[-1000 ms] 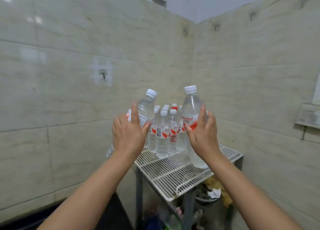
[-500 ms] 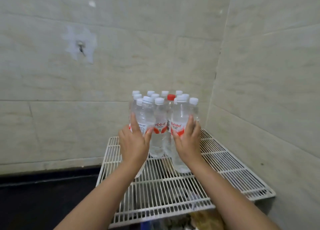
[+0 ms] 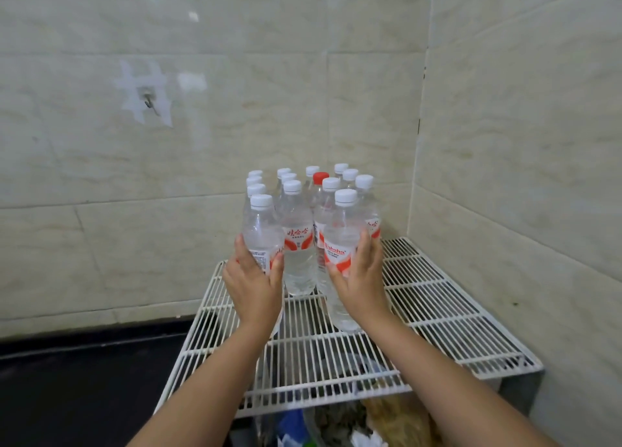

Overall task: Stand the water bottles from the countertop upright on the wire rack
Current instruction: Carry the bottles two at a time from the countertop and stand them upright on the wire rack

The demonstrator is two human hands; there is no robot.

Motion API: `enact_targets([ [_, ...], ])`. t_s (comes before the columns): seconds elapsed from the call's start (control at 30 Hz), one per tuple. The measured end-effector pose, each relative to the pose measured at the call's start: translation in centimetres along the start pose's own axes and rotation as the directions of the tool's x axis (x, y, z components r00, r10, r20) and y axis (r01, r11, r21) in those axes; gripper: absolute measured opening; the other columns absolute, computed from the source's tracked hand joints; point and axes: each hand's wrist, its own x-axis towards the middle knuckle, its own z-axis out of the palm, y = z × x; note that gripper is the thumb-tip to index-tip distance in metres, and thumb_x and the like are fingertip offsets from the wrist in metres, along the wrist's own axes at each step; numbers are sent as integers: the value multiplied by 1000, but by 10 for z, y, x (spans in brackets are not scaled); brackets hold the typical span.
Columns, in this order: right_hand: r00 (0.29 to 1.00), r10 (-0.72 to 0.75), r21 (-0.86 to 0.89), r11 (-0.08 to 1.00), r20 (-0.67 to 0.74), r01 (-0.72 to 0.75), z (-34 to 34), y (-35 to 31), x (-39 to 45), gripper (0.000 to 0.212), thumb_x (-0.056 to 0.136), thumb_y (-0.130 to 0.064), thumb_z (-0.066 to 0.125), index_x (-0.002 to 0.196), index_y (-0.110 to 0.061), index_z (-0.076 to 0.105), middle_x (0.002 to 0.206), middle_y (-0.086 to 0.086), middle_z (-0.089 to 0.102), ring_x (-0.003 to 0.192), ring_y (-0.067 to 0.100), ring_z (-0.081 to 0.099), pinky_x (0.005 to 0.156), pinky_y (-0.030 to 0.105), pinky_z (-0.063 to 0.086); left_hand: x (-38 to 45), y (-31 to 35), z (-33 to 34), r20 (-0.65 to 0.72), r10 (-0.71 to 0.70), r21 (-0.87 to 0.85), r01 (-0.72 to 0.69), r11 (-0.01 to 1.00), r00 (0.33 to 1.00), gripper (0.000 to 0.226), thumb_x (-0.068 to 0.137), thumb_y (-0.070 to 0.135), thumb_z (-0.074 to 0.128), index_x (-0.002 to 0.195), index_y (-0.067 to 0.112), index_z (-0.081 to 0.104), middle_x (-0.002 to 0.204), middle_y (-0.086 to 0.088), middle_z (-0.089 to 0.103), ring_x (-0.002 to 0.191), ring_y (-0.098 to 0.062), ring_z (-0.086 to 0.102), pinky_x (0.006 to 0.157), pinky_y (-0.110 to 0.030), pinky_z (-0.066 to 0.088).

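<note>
A white wire rack (image 3: pixel 447 315) stands in the tiled corner. Several clear water bottles (image 3: pixel 298 234) with white caps, plus one red-capped one (image 3: pixel 320 177), stand upright in rows at its back. My left hand (image 3: pixel 254 286) wraps a bottle (image 3: pixel 261 231) at the front left of the group; its base is hidden behind the hand. My right hand (image 3: pixel 361 278) grips a bottle (image 3: pixel 343 241) with a red and white label at the front right, its base resting on the rack wires.
Tiled walls close in behind and to the right. A dark countertop (image 3: pixel 77 386) lies left of the rack. Bags and clutter (image 3: pixel 336 423) sit under the rack. A wall hook (image 3: pixel 149 103) is fixed at upper left.
Both hands have carried their bottles forward and down from mid-air onto the rack's front row. My view has moved closer and tilted down onto the rack.
</note>
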Motion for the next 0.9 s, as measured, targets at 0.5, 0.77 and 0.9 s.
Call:
enact_targets([
  [0.5,911,-162,-292,913,380,284,-73,-44,67,50,97,-17,32,145,-13,21,154,14,17,141,30,20,115,40,20,50,34,-58,130,131,17,-134,991,983,55,95,22,45,143,5,25,143,-15,39,131,-30,39,106,-40,34],
  [0.77,859,-96,-398,857,503,328,-88,-64,80,48,90,-2,43,136,-14,42,137,15,48,122,30,47,98,36,42,70,38,-74,358,175,48,-205,977,917,50,93,15,52,140,8,36,140,-15,47,126,-29,46,103,-39,39],
  [0.9,867,-91,-392,865,491,313,-90,-72,81,38,90,-17,52,129,-15,51,123,15,57,109,27,53,78,28,39,72,40,-80,381,182,57,-219,974,907,51,91,16,55,139,8,38,138,-15,49,124,-28,48,103,-37,39],
])
